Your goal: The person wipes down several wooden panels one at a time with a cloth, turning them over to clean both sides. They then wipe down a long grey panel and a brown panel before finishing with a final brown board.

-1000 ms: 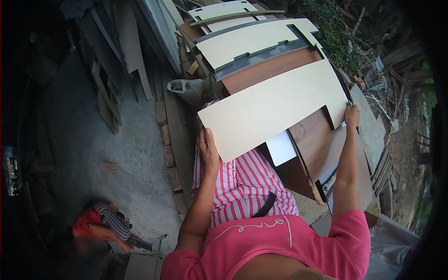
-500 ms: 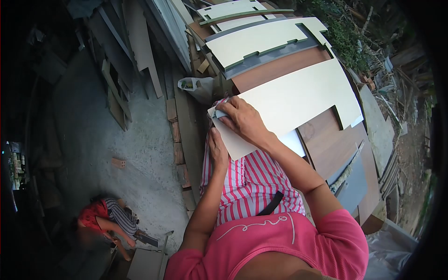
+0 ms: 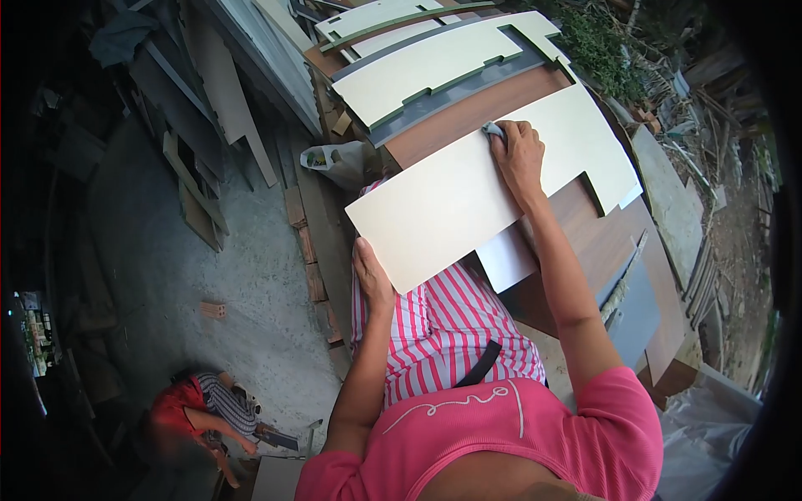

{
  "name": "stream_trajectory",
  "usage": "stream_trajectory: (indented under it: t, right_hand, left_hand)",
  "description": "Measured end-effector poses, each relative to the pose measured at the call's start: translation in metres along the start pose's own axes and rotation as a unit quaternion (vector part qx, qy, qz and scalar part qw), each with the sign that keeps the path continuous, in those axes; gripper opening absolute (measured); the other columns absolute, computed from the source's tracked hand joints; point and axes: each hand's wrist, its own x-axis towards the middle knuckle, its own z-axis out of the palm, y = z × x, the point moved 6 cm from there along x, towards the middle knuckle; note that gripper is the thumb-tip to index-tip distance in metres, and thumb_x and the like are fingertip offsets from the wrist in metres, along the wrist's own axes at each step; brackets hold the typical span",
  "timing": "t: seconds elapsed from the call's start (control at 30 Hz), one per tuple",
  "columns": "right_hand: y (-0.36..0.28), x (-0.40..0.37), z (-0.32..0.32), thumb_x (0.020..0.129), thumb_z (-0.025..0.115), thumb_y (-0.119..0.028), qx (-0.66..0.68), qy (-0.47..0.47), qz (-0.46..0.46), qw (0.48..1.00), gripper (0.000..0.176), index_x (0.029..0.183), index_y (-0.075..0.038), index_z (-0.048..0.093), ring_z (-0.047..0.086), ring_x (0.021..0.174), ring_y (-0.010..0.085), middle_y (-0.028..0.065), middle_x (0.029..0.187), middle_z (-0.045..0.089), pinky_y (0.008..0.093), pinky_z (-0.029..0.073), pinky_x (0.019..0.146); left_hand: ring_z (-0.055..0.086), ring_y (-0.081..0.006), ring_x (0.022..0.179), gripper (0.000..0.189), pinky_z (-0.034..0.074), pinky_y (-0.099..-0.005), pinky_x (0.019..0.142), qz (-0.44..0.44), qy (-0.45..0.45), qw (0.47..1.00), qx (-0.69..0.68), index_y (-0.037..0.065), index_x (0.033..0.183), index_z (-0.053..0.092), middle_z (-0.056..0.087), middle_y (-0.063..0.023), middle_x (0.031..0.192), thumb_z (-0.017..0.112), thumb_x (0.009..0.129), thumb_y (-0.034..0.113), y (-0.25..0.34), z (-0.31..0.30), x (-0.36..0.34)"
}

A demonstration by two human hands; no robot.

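A long cream-white board (image 3: 443, 209) with a notch in its far part lies across my lap and onto the pile of panels. My left hand (image 3: 373, 274) holds its near end, thumb along the edge, the other fingers partly hidden. Midway along the board, by its far long edge, my right hand (image 3: 520, 160) presses a small bluish-grey cloth (image 3: 493, 129) to the surface. Underneath show brown wood-grain panels (image 3: 576, 230) and a white piece (image 3: 505, 259).
Further cut panels (image 3: 443, 71) are stacked beyond the board. A white bag (image 3: 338, 163) stands to the left beside a row of bricks (image 3: 307, 246). Boards lean at upper left (image 3: 221, 92). Another person in red (image 3: 196, 409) bends at lower left. Plants (image 3: 597, 63) grow at upper right.
My right hand has slid the cloth from the board's near left corner up and right to its middle. The near end now lies flatter, and my left hand has shifted slightly down and left.
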Motion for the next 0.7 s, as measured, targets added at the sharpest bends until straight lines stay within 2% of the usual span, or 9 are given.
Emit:
stream_trajectory:
  t: [0.03, 0.13, 0.17, 0.2, 0.3, 0.37, 0.47, 0.53, 0.7]
  right_hand:
    - [0.02, 0.006, -0.004, 0.08, 0.06, -0.019, -0.037, 0.018, 0.016, 0.999, 0.025, 0.103, -0.012, 0.061, 0.053, 0.097, 0.0284, 0.0106, 0.102, 0.056, 0.0422, 0.039, 0.081]
    - [0.079, 0.016, -0.009, 0.083, 0.054, -0.025, -0.143, 0.061, 0.076, 0.985, 0.033, 0.114, -0.014, 0.058, 0.045, 0.116, 0.0327, 0.0145, 0.121, 0.051, 0.0501, 0.035, 0.091]
    - [0.099, 0.017, -0.005, 0.087, 0.049, -0.026, -0.157, 0.008, 0.125, 0.98, 0.039, 0.124, -0.015, 0.051, 0.036, 0.127, 0.0347, 0.0164, 0.134, 0.042, 0.055, 0.029, 0.099]
    - [0.103, 0.016, -0.004, 0.087, 0.049, -0.026, -0.158, 0.009, 0.125, 0.979, 0.039, 0.124, -0.015, 0.051, 0.036, 0.127, 0.0347, 0.0164, 0.134, 0.042, 0.055, 0.029, 0.099]
    - [0.103, 0.009, 0.0, 0.091, 0.045, -0.023, -0.102, -0.007, 0.122, 0.987, 0.044, 0.134, -0.013, 0.041, 0.028, 0.132, 0.0376, 0.0168, 0.142, 0.033, 0.0573, 0.02, 0.105]
    - [0.063, -0.005, 0.001, 0.09, 0.046, -0.02, -0.062, -0.028, 0.05, 0.996, 0.048, 0.137, -0.015, 0.037, 0.028, 0.133, 0.0352, 0.0146, 0.144, 0.031, 0.0543, 0.02, 0.107]
    - [-0.012, -0.027, 0.001, 0.089, 0.05, -0.023, -0.003, -0.139, -0.109, 0.984, 0.05, 0.137, -0.018, 0.038, 0.027, 0.135, 0.0306, 0.0099, 0.145, 0.031, 0.0508, 0.018, 0.109]
    - [-0.028, -0.031, 0.007, 0.09, 0.049, -0.027, -0.016, -0.174, -0.159, 0.972, 0.049, 0.137, -0.021, 0.038, 0.026, 0.135, 0.0297, 0.0095, 0.146, 0.03, 0.05, 0.017, 0.11]
    - [0.013, 0.003, 0.016, 0.092, 0.044, -0.034, -0.058, -0.14, -0.128, 0.98, 0.048, 0.138, -0.023, 0.037, 0.024, 0.136, 0.0306, 0.0095, 0.146, 0.029, 0.0518, 0.017, 0.109]
  left_hand:
    - [0.06, -0.021, 0.098, 0.063, 0.049, -0.0282, 0.081, -0.021, 0.011, 1.0, 0.008, -0.004, 0.125, 0.044, 0.056, -0.0156, 0.114, 0.028, 0.097, 0.05, -0.003, -0.002, 0.0]
    - [0.06, -0.0211, 0.098, 0.063, 0.049, -0.028, 0.08, -0.009, 0.006, 1.0, -0.004, -0.003, 0.125, 0.045, 0.056, -0.0149, 0.114, 0.028, 0.097, 0.051, -0.004, -0.002, 0.002]
    - [0.06, -0.0211, 0.098, 0.063, 0.049, -0.028, 0.08, -0.008, 0.004, 1.0, -0.003, -0.003, 0.125, 0.045, 0.056, -0.0149, 0.114, 0.028, 0.097, 0.051, -0.004, -0.002, 0.002]
    - [0.06, -0.0212, 0.098, 0.064, 0.05, -0.0279, 0.08, -0.015, 0.013, 1.0, 0.009, -0.003, 0.125, 0.045, 0.056, -0.0147, 0.114, 0.029, 0.096, 0.051, -0.002, -0.003, 0.001]
    - [0.06, -0.0214, 0.099, 0.064, 0.05, -0.0284, 0.081, -0.028, 0.016, 0.999, -0.001, -0.003, 0.126, 0.045, 0.056, -0.0145, 0.115, 0.029, 0.096, 0.052, 0.008, 0.002, -0.004]
    - [0.06, -0.0216, 0.1, 0.064, 0.049, -0.0289, 0.081, -0.032, 0.011, 0.999, -0.021, -0.002, 0.126, 0.044, 0.055, -0.0146, 0.116, 0.029, 0.096, 0.052, 0.009, 0.005, -0.003]
    - [0.058, -0.022, 0.103, 0.065, 0.049, -0.0301, 0.083, -0.043, -0.003, 0.998, -0.035, -0.002, 0.127, 0.043, 0.053, -0.0149, 0.119, 0.029, 0.096, 0.053, 0.001, 0.003, -0.003]
    - [0.057, -0.0227, 0.106, 0.065, 0.049, -0.0308, 0.084, -0.047, 0.007, 0.998, -0.032, -0.002, 0.129, 0.041, 0.052, -0.0153, 0.121, 0.029, 0.096, 0.053, 0.001, 0.003, -0.002]
    - [0.055, -0.024, 0.108, 0.066, 0.048, -0.031, 0.085, -0.053, 0.016, 0.998, -0.019, -0.003, 0.13, 0.039, 0.05, -0.0159, 0.123, 0.03, 0.096, 0.053, 0.009, 0.005, -0.005]
